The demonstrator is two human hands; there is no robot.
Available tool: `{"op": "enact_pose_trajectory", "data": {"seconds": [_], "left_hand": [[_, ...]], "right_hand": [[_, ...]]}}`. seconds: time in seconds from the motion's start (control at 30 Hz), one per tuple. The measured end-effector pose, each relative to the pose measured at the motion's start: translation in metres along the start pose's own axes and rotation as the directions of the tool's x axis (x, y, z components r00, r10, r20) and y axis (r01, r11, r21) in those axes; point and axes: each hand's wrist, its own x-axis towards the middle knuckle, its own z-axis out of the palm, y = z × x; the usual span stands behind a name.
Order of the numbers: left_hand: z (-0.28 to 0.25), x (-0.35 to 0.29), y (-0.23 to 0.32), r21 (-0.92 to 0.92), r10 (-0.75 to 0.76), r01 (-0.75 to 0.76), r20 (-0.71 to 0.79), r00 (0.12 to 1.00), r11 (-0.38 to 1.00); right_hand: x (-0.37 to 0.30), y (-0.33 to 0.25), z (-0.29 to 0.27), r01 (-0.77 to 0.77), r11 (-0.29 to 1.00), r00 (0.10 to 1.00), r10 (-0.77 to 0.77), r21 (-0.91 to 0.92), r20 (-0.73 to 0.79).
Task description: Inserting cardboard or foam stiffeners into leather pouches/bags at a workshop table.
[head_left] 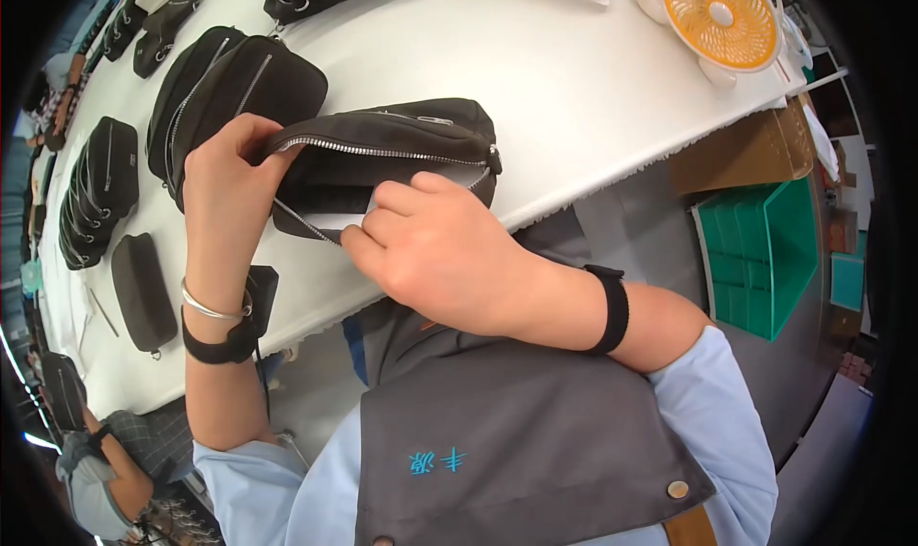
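A black zippered bag [411, 125] lies on the white table in front of me, its silver zipper undone and its mouth gaping to show a grey lining. My left hand [239, 159] pinches the bag's rim at the left end of the opening. Over the near side of that opening, my right hand [421, 240] is closed with its fingers curled. Its fingertips are hidden; a white patch shows beside them, and I cannot tell what they hold. The zipper pull hangs at the bag's right end.
Behind my left hand stands another black bag [277, 82]. Several more lie leftward, including a ringed bag [100, 192] and a slim pouch [143, 293]. An orange-and-white fan [722, 15] stands far right, above a green crate [765, 259]. Another person's arm [124, 469] shows lower left.
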Motion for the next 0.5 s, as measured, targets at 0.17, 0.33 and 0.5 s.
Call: {"op": "enact_pose_trajectory", "data": {"seconds": [0.17, 0.33, 0.5], "left_hand": [[0.003, 0.002, -0.012, -0.043, 0.022, -0.024, -0.041, 0.999, 0.999], [0.003, 0.001, -0.012, -0.054, -0.004, 0.001, -0.05, 0.999, 0.999], [0.005, -0.005, -0.008, -0.06, -0.035, 0.033, -0.017, 0.999, 0.998]], "right_hand": [[0.004, -0.004, 0.001, -0.01, 1.0, 1.0, 0.01, -0.021, 0.011], [0.005, -0.005, 0.001, -0.012, 1.0, 1.0, 0.012, -0.002, 0.003], [0.001, -0.007, 0.003, -0.026, 1.0, 1.0, 0.026, 0.003, 0.014]]}}
